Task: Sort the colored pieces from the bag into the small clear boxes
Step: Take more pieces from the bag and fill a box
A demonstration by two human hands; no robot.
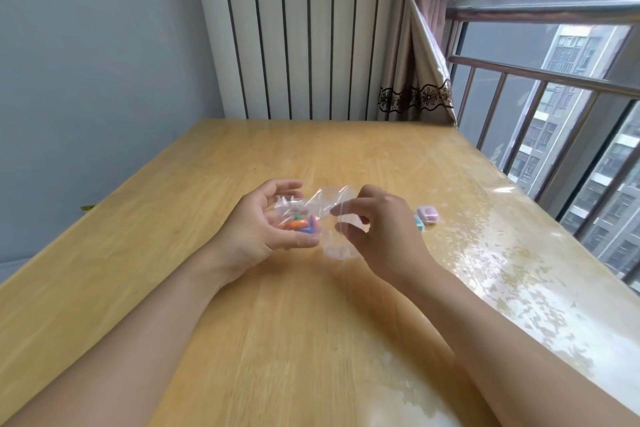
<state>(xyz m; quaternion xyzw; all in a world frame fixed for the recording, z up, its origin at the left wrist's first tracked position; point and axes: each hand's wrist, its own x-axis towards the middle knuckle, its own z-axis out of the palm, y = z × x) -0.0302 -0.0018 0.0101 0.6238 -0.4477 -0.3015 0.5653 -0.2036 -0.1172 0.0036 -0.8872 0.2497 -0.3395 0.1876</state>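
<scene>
With the left hand (258, 225) cupping the bag (313, 208) and the right hand (377, 229) pinching its mouth, a tug may spill pieces (298, 224).

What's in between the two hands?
In the head view, a crinkled clear plastic bag stretches between the left hand and right hand. Its colored pieces sit bunched at the left hand's end.

bag (323, 206) clear | pieces (298, 224) orange, green, blue | table (242, 322) light wood
</scene>
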